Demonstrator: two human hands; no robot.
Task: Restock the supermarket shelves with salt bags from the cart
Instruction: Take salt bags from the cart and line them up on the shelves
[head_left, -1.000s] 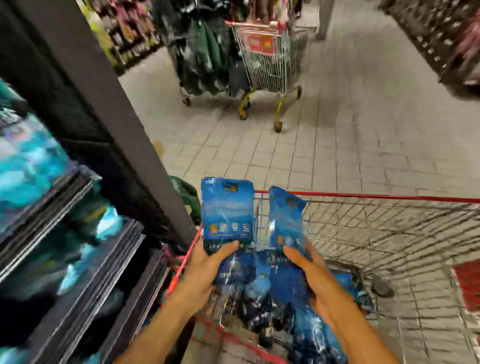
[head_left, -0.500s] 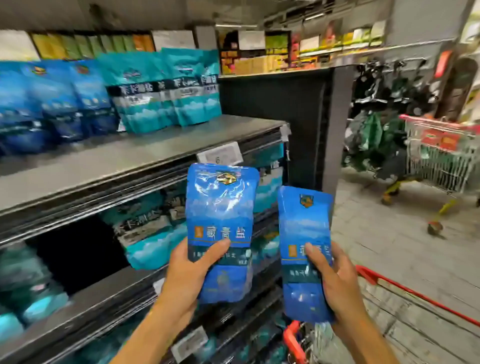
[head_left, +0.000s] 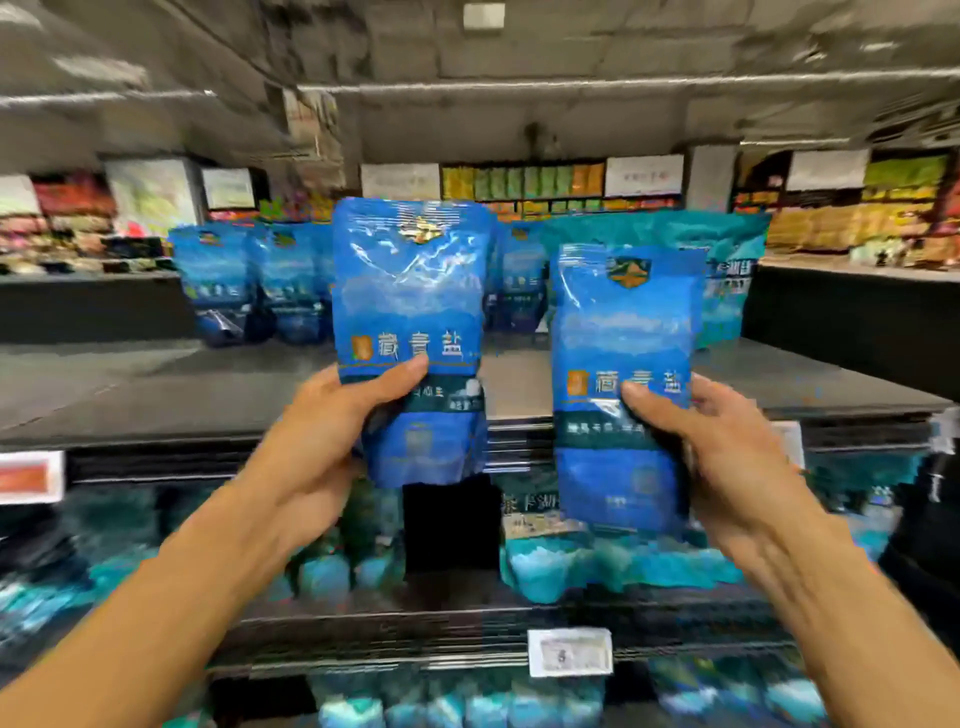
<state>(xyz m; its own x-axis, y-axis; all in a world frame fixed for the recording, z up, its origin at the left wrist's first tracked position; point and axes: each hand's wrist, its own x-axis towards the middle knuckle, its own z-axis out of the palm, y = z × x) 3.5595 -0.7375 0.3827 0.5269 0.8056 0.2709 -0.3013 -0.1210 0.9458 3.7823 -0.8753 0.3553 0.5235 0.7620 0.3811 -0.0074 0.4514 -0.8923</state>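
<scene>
I face the shelf unit with a blue salt bag in each hand, both upright. My left hand (head_left: 322, 441) grips the left salt bag (head_left: 410, 291) by its lower half, thumb across the front. My right hand (head_left: 722, 457) holds the right salt bag (head_left: 623, 332) the same way. Both bags are raised in front of the grey top shelf (head_left: 156, 395), where matching blue bags (head_left: 249, 280) stand at the back. The cart is out of view.
Teal salt bags (head_left: 727, 249) stand at the right of the top shelf, and more teal bags (head_left: 597, 566) fill the lower shelves. A price tag (head_left: 569, 652) hangs on a lower shelf edge. Other aisles with goods lie behind.
I have turned from the cart to face the shelves squarely. Both hands have lifted their salt bags up to the level of the top shelf.
</scene>
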